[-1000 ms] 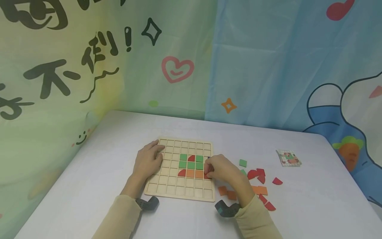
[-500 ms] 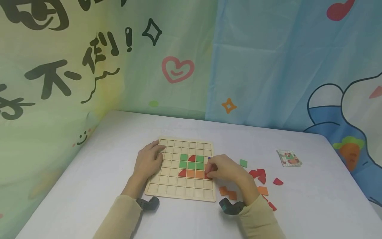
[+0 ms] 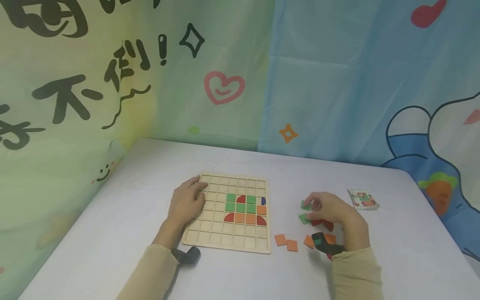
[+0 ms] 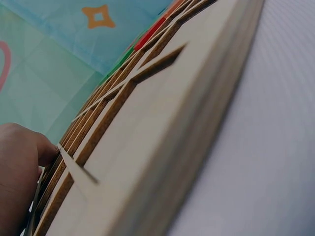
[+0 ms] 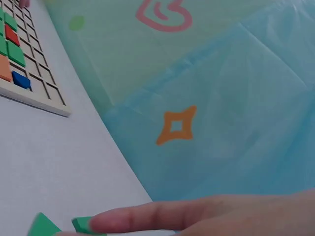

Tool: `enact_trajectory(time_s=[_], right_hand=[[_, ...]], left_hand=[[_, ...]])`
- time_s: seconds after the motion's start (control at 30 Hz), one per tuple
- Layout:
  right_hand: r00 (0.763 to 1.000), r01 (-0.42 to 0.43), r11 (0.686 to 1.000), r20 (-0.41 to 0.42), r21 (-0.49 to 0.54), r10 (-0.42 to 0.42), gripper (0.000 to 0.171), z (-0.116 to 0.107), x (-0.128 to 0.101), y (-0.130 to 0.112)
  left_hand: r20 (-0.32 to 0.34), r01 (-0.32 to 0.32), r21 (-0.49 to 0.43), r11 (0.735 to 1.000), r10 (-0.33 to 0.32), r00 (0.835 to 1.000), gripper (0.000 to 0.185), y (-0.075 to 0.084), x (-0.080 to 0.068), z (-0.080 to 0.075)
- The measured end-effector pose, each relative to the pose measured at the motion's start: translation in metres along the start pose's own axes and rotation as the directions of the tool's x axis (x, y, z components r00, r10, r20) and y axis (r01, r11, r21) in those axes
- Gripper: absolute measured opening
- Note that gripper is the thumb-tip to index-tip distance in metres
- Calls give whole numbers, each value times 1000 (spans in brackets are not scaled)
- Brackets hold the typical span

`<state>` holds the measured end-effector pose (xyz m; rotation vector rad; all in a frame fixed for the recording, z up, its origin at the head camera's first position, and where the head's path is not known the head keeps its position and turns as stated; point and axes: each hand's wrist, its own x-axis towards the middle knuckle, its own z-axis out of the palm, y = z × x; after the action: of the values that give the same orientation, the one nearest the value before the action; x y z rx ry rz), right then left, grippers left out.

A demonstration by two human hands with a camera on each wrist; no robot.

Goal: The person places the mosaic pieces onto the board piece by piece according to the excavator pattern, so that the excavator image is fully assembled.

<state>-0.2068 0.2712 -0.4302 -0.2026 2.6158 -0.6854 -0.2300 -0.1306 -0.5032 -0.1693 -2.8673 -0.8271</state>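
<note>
A wooden grid board [image 3: 213, 237] lies on the white table. Green squares [image 3: 240, 203], red rounded pieces [image 3: 229, 217], orange squares [image 3: 244, 218] and one blue piece [image 3: 263, 201] fill its middle cells. My left hand [image 3: 187, 200] rests flat on the board's left side; in the left wrist view a fingertip [image 4: 22, 157] presses the board [image 4: 162, 147]. My right hand [image 3: 330, 210] is to the right of the board over loose pieces, fingertips at a green square [image 3: 305, 205]. In the right wrist view a straight finger [image 5: 162, 216] reaches that green tile [image 5: 81, 224].
Loose pieces lie right of the board: a second green tile [image 3: 303, 218], orange squares [image 3: 286, 242] and red pieces [image 3: 326, 225] partly under my hand. A small picture card [image 3: 363, 198] lies further right. Patterned curtains close off the table's back and left.
My right hand left the board's right edge and moved right to the loose pieces; a red piece and an orange square now show in the right column. The left hand stayed put.
</note>
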Motion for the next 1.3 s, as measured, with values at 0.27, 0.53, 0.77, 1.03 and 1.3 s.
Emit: enact_trajectory(time_s=[0.27,0.53,0.77,1.03,1.3], right_hand=[[994,-28,995,100,-101,38,32,22,5,-48],[990,-14,980,138,-198,42,34,54,15,-90],[999,-18,993,47,-120,24,20,48,21,-73],[999,18,997,52,-80,-13,24,37,21,-57],[997,-53,998,54,-18,54,34,15,8,-26]], left_hand=[[-9,-5,-4,1000,5,1000,37,-2,-1,-2],[-7,-17,-23,1000,17,1000,38,-1,-1,-2],[-1,-12,-14,1000,12,1000,38,0,0,-1],[3,-22,-18,1000,22,1000,38,-1,0,0],[-1,-30,-14,999,30,1000,38,-2,0,0]])
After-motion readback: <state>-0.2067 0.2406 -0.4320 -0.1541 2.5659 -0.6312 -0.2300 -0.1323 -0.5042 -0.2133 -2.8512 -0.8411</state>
